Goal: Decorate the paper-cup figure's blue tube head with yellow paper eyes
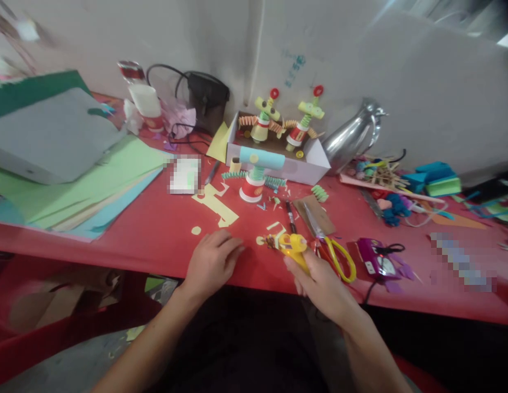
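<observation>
My right hand (319, 275) is closed round the handle of a yellow hot glue gun (294, 250). The gun's nozzle points left, close to a small pale yellow paper disc (260, 240) on the red table. My left hand (215, 256) rests at the table's front edge with its fingers loosely bent and apart, and nothing shows in it. Another yellow paper disc (196, 231) lies just beyond that hand. Farther back stands a paper-cup figure (252, 188) with a blue paper roll for a head and folded green paper arms.
Two similar figures stand in a white box (274, 168) at the back. Yellow-handled scissors (340, 259), a pen (290, 215) and a purple device (374, 259) lie to the right. Coloured paper sheets (127, 164) cover the left. A steel jug (354, 134) stands by the wall.
</observation>
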Motion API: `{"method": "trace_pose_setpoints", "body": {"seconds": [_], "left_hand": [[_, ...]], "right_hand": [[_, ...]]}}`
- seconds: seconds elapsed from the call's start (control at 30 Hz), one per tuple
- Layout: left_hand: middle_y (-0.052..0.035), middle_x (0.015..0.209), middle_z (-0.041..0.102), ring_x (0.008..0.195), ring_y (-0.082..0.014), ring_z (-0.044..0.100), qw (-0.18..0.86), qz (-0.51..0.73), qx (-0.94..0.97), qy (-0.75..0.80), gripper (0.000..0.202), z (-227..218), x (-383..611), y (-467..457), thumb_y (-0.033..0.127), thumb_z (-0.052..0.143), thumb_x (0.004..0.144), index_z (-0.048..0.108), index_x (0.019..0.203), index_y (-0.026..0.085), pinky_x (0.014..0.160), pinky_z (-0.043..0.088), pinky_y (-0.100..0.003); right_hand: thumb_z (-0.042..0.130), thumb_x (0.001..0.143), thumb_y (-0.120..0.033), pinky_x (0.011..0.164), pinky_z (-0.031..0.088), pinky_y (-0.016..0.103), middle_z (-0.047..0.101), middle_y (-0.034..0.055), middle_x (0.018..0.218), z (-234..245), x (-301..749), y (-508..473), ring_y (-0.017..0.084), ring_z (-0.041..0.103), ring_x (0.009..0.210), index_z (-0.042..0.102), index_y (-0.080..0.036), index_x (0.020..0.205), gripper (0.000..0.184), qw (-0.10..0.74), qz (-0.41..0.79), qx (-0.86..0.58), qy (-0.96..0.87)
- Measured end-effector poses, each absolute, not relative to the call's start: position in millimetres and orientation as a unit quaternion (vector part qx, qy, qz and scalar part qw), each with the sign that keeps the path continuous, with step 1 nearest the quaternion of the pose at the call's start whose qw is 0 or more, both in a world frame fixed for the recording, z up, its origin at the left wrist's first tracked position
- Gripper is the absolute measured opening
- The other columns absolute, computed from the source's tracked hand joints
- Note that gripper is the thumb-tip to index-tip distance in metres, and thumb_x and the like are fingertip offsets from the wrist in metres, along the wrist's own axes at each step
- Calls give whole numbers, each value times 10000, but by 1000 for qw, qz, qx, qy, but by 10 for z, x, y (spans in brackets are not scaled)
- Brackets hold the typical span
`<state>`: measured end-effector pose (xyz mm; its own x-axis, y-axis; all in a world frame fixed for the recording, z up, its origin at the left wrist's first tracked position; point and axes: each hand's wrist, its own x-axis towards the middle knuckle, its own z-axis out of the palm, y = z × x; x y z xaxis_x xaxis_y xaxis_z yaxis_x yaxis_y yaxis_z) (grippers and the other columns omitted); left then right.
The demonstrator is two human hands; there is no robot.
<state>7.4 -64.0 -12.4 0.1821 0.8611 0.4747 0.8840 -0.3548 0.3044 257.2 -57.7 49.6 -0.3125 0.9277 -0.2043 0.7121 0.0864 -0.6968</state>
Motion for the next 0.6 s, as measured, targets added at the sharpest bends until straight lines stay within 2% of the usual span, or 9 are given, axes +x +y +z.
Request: {"method": "trace_pose_setpoints", "body": {"seconds": [0.07,0.13,0.2,0.27,0.37,0.47,0.6], "left_hand": [[-77,875,644,826,-206,586,52,-318,-710,-627,287,-88,-193,-586,321,479,978,708,871,186,775,472,-352],[-101,891,634,862,-238,581,107,-306,-650,-687,304,-55,-501,-503,337,475,967,705,837,186,831,477,-397],[-133,965,631,949,-276,573,150,-275,-617,-722,286,-36,-778,-399,337,480,951,722,917,186,916,455,-450],[-165,1083,619,1061,-311,537,170,-251,-600,-740,317,-32,-967,-293,352,493,937,712,1095,186,963,424,-474],[-175,1293,559,1199,-366,445,170,-227,-582,-762,410,-40,-1067,-164,392,497,929,643,1278,235,957,396,-515],[-174,1396,505,1261,-412,375,150,-217,-570,-778,433,-60,-1049,-92,435,493,926,628,1302,266,942,373,-572],[-189,1417,485,1279,-422,356,129,-220,-573,-779,487,-106,-1023,-76,480,477,931,598,1338,240,971,354,-589]], "right_hand": [[398,1006,-527,597,456,320,595,-21,599,468,2581,-588,195,615,573,533,-221,992,334,143,363,-571,-722],[388,1002,-549,601,458,326,604,-14,615,442,2584,-596,203,622,587,531,-222,1004,357,138,361,-571,-725],[380,1000,-563,599,459,332,611,-7,629,424,2578,-601,215,629,605,536,-219,1053,382,135,354,-572,-728],[384,996,-568,590,458,335,621,1,642,415,2567,-605,225,635,617,541,-213,1117,406,134,343,-574,-732],[394,998,-542,571,458,334,638,11,640,415,2551,-606,225,632,592,549,-199,1168,412,140,337,-571,-736],[402,1002,-517,553,458,327,634,3,615,420,2548,-602,217,626,557,551,-196,1178,395,147,344,-564,-736],[385,1003,-543,560,462,328,593,-18,577,423,2558,-592,221,628,550,551,-203,1160,410,139,338,-563,-741]]}}
